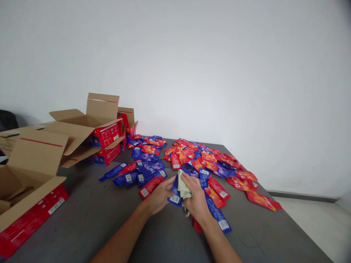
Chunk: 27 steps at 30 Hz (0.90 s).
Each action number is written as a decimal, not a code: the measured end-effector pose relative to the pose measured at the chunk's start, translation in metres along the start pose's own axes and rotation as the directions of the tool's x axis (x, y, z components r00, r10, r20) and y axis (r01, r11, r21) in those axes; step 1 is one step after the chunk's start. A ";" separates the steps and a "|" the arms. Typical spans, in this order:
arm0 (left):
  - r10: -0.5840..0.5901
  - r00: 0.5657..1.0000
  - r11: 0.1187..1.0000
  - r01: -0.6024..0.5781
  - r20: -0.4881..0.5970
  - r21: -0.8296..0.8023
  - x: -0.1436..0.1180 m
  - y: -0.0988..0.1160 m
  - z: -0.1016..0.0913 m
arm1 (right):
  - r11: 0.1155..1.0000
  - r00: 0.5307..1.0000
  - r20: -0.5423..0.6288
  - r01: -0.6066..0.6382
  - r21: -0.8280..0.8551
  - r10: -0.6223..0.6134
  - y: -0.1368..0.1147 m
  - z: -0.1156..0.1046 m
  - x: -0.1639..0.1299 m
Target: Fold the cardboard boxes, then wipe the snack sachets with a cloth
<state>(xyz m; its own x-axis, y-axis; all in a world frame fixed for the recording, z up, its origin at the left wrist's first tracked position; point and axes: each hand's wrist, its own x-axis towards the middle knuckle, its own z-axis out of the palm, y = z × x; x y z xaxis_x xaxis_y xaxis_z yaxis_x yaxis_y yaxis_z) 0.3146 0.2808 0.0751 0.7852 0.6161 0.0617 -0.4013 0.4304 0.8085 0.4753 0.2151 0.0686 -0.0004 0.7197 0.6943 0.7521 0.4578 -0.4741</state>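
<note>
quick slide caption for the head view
Left hand holds a blue packet while right hand wipes it with a pale cloth.

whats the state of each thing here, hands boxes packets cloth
left hand: gripping a blue packet
right hand: closed on a pale cloth
packets: loose, spread flat on the table
near box: flaps open
far boxes: flaps open
</note>
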 end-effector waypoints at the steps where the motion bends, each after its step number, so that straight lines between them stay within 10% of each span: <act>1: 0.005 1.000 1.000 -0.004 0.024 -0.024 0.000 0.001 0.001 | 1.000 0.999 0.039 0.015 -0.006 -0.015 0.000 0.002 -0.001; 10: 0.115 0.993 0.991 -0.117 -0.024 -0.061 0.004 0.005 -0.017 | 0.994 0.950 0.294 0.102 0.041 -0.110 -0.024 0.008 -0.001; 19: 0.061 0.997 0.998 -0.060 0.057 -0.011 0.002 -0.001 -0.010 | 0.997 0.999 0.046 -0.002 -0.075 0.005 0.005 0.001 -0.003; 27: 0.137 0.984 0.990 -0.140 -0.118 -0.018 0.007 0.005 -0.020 | 0.995 0.940 0.330 0.097 0.006 -0.093 -0.022 0.007 -0.001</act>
<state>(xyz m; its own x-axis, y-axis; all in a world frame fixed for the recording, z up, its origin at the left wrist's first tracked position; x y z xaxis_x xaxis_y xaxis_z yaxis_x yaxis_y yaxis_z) 0.3088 0.3001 0.0678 0.6618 0.7427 0.1022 -0.5153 0.3517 0.7815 0.4539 0.2075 0.0744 -0.2877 0.8055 0.5180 0.7448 0.5282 -0.4077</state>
